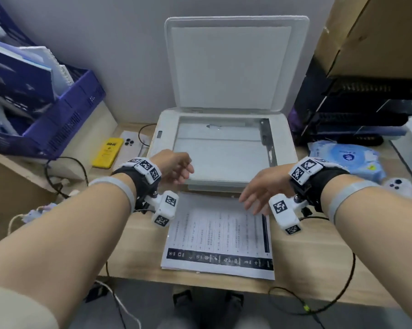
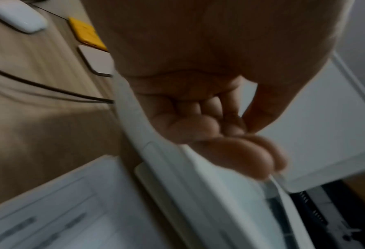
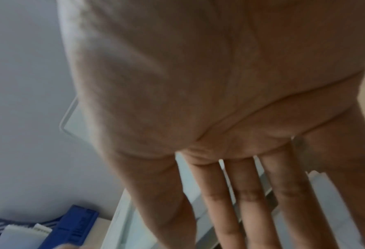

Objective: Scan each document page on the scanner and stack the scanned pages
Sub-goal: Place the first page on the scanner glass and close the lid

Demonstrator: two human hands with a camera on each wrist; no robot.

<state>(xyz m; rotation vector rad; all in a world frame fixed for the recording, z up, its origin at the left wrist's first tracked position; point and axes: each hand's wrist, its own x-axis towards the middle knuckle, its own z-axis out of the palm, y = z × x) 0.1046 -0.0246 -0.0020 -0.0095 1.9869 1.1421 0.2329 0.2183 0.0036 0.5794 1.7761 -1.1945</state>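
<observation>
Fingers (image 1: 250, 203) of the right hand (image 1: 264, 186) spread open just above the page stack (image 1: 219, 236), nearer than the loosely curled, empty left hand (image 1: 174, 167); stack's long axis points toward the scanner (image 1: 224, 148).

Head view: even, soft lighting, wide-angle edge distortion. Both wrist views: dim, motion-blurred, close skin out of focus.

No text can be read: the printed lines on the top page (image 1: 220, 236) at lower centre and the yellow phone case's (image 1: 108, 149) label are blurred.
</observation>
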